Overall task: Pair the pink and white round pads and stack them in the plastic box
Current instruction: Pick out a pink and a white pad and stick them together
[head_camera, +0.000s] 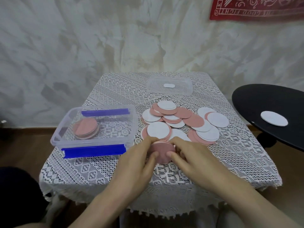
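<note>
Red cloth: hung on the wall at 1 o'clock, cut off by the top edge.
Lower border of the cloth: pale capitals ran upside down and read "THE GOOD LIGHT".
Left border of the cloth: "KE", turned sideways, with the rest out of view.
Corner of the cloth: a small ringed mark, too small to tell.
White label: sat on the clear lid at 12 o'clock on the table; any print was too small to read.

Small table w/ white lace cloth. On it: clear plastic box w/ blue clips; loose pad pile right of box, clear lid beyond-right.
</note>
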A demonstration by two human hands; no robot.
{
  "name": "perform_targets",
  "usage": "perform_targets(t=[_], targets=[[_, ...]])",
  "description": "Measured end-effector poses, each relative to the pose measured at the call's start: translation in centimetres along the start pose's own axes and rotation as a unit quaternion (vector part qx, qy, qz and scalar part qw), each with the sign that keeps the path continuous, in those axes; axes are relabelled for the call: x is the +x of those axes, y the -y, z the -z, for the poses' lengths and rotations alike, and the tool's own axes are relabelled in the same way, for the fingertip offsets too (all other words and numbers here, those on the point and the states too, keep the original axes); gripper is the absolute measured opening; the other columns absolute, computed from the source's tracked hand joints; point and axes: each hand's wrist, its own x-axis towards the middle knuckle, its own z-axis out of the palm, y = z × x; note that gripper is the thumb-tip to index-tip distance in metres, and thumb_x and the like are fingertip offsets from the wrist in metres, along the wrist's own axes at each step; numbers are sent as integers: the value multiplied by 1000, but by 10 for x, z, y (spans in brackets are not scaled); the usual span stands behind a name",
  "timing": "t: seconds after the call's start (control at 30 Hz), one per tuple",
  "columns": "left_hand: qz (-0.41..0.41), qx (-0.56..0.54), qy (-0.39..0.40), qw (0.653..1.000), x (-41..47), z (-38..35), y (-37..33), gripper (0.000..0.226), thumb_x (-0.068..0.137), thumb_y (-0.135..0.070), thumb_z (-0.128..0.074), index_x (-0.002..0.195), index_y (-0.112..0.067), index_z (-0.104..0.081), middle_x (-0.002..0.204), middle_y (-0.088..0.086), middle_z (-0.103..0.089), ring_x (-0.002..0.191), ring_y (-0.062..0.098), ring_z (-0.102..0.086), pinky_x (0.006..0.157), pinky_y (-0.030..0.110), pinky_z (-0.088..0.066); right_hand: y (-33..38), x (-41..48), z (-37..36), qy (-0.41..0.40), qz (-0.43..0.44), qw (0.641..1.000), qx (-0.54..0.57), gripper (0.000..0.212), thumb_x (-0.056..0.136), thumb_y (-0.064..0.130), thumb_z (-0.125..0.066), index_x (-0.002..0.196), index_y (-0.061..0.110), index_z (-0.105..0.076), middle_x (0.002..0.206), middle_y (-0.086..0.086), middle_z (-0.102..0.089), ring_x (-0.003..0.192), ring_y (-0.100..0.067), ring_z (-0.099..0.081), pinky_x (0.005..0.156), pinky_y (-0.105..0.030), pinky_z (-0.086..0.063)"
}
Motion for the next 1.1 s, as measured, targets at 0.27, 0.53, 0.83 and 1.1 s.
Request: perform_targets(t=[0.27, 0.53, 0.83, 1.1], targets=[[-21, -6, -3, 1000, -1, -4, 1, 17, 100, -26, -51, 107, -41, -47, 80, -19, -55, 78, 3, -52, 65, 29, -41, 2, -2, -4, -17, 29, 999, -17, 17, 103, 38, -50, 94, 42, -36, 72, 21, -45, 71, -6, -42, 63, -32, -30], [-20, -16, -3, 1000, -2, 1, 4, 25, 101, -25, -52, 96, -48, -45, 80, -23, -58, 73, 3, -53, 57, 19, -33, 3, 0, -8, -21, 37, 999, 5, 17, 102, 39, -50, 90, 38, -38, 67, 15, -51, 67, -9, -47, 60, -34, -37], [5, -91, -49, 995, -6, 54, 12, 5, 99, -33, -55, 103, -35, -56, 80, -7, -65, 72, 14, -59, 69, 39, -50, 39, 29, -3, -52, 44, 983, 173, 4, 99, 39, -57, 95, 40, -58, 74, 10, -64, 64, -10, -59, 64, -40, -51], [44, -171, -29, 984, -7, 66, 27, 10, 95, -38, -51, 103, -36, -57, 80, 1, -63, 69, 25, -58, 68, 57, -50, 52, 60, -4, 4, 50, 981, 187, 6, 98, 33, -60, 94, 32, -64, 72, 0, -63, 61, -16, -57, 63, -46, -50]])
